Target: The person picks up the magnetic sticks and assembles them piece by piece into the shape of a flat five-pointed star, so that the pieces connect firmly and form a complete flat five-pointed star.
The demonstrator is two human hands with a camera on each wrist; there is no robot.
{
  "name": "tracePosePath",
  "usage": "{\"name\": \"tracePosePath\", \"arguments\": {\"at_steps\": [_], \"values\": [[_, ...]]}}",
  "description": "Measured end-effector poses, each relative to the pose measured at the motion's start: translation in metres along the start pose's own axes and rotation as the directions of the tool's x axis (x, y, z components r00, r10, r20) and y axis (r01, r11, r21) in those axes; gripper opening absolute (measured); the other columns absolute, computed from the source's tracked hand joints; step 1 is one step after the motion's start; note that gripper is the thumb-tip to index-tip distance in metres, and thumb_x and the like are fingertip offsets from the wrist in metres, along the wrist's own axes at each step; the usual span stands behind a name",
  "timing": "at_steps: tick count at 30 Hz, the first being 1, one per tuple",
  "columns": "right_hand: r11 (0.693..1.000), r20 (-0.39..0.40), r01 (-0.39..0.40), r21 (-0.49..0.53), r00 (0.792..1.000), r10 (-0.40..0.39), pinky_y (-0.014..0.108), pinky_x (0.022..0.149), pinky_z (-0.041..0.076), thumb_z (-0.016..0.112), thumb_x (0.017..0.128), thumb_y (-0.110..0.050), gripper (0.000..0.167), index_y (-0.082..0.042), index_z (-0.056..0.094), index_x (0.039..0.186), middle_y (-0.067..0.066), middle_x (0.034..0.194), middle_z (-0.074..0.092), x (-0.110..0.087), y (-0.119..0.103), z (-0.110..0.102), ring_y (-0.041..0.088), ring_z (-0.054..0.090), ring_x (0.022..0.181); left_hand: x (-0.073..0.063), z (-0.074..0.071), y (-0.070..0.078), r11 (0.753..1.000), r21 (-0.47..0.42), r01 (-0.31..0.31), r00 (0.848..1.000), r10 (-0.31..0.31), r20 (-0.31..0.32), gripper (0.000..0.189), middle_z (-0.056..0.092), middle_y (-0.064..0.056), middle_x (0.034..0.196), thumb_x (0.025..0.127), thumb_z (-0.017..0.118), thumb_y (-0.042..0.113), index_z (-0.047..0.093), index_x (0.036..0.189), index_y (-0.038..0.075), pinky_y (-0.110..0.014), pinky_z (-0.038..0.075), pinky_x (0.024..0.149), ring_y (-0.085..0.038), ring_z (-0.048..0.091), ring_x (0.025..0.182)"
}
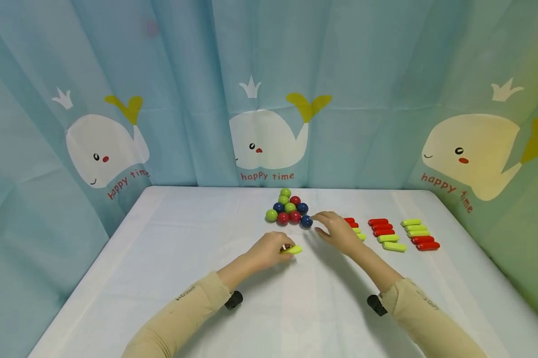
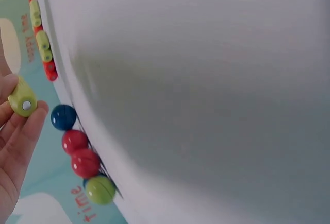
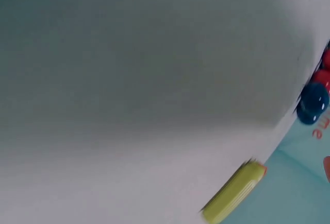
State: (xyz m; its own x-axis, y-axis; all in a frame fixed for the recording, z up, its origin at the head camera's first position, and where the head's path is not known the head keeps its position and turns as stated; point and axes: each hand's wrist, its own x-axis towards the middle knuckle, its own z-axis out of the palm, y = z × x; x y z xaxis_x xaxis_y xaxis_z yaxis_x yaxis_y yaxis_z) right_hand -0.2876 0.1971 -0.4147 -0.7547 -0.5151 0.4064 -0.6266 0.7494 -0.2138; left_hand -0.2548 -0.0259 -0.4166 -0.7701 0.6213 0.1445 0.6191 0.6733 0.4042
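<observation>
My left hand (image 1: 267, 249) pinches a yellow-green magnetic rod (image 1: 297, 249) between thumb and fingers, above the table in front of the balls. In the left wrist view the rod (image 2: 22, 100) shows a silvery round end. Green, red and blue balls (image 1: 290, 208) lie packed in a roughly triangular group. Beside its front right corner is my right hand (image 1: 338, 233), fingers relaxed and holding nothing, fingertips right at the dark blue ball (image 1: 306, 222). Only a sliver of a finger (image 3: 327, 168) shows in the right wrist view.
Red and yellow-green rods lie on the right in three rows: one partly behind my right hand (image 1: 359, 236), a middle row (image 1: 383, 232) and a far-right row (image 1: 416, 233). The white table (image 1: 197, 219) ends at a blue whale-print curtain (image 1: 184, 99) behind and at the sides.
</observation>
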Motion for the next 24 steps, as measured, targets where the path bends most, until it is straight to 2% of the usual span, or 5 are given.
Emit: {"name": "tracePosePath", "arguments": {"at_steps": [6, 12, 15, 19, 24], "values": [[0.998, 0.007, 0.049, 0.039, 0.999, -0.05, 0.045, 0.088, 0.051, 0.07, 0.08, 0.001, 0.029, 0.003, 0.065, 0.108, 0.017, 0.105, 0.067, 0.018, -0.017, 0.012, 0.033, 0.062, 0.099, -0.017, -0.009, -0.013, 0.996, -0.074, 0.057, 0.998, -0.058, -0.018, 0.025, 0.07, -0.005, 0.09, 0.084, 0.071, 0.018, 0.071, 0.105, 0.005, -0.019, 0.049, 0.069, -0.012, 0.063, 0.079], [0.994, 0.005, 0.092, 0.059, 0.996, -0.092, 0.038, 0.083, 0.054, 0.07, 0.081, 0.0, 0.028, 0.003, 0.065, 0.108, 0.016, 0.103, 0.066, 0.038, -0.033, 0.025, 0.028, 0.063, 0.093, -0.034, -0.013, -0.021, 0.992, -0.11, 0.059, 0.996, -0.067, -0.066, 0.025, 0.07, -0.007, 0.089, 0.084, 0.071, 0.015, 0.07, 0.105, 0.002, -0.023, 0.05, 0.069, -0.017, 0.065, 0.08], [0.994, 0.008, 0.072, 0.08, 0.997, -0.073, 0.036, 0.082, 0.054, 0.07, 0.081, 0.0, 0.029, 0.003, 0.065, 0.109, 0.016, 0.103, 0.066, 0.046, -0.039, 0.031, 0.026, 0.063, 0.093, -0.043, -0.013, -0.025, 0.988, -0.134, 0.072, 0.992, -0.085, -0.097, 0.023, 0.07, -0.007, 0.089, 0.084, 0.071, 0.014, 0.071, 0.104, 0.003, -0.022, 0.051, 0.068, -0.016, 0.065, 0.079], [0.992, 0.012, 0.038, 0.119, 0.999, -0.039, 0.036, 0.08, 0.055, 0.07, 0.081, 0.0, 0.029, 0.004, 0.064, 0.109, 0.018, 0.102, 0.065, 0.055, -0.043, 0.037, 0.027, 0.062, 0.092, -0.051, -0.016, -0.03, 0.973, -0.203, 0.106, 0.982, -0.135, -0.13, 0.024, 0.069, -0.007, 0.091, 0.083, 0.071, 0.013, 0.071, 0.105, 0.003, -0.022, 0.051, 0.069, -0.015, 0.064, 0.079], [0.992, 0.008, 0.053, 0.118, 0.998, -0.055, 0.04, 0.085, 0.052, 0.069, 0.081, 0.003, 0.028, 0.006, 0.064, 0.108, 0.019, 0.104, 0.066, 0.065, -0.045, 0.044, 0.031, 0.062, 0.098, -0.062, -0.018, -0.035, 0.943, -0.306, 0.128, 0.969, -0.185, -0.164, 0.024, 0.07, -0.009, 0.093, 0.082, 0.072, 0.013, 0.071, 0.104, 0.003, -0.02, 0.051, 0.068, -0.016, 0.065, 0.078]]}}
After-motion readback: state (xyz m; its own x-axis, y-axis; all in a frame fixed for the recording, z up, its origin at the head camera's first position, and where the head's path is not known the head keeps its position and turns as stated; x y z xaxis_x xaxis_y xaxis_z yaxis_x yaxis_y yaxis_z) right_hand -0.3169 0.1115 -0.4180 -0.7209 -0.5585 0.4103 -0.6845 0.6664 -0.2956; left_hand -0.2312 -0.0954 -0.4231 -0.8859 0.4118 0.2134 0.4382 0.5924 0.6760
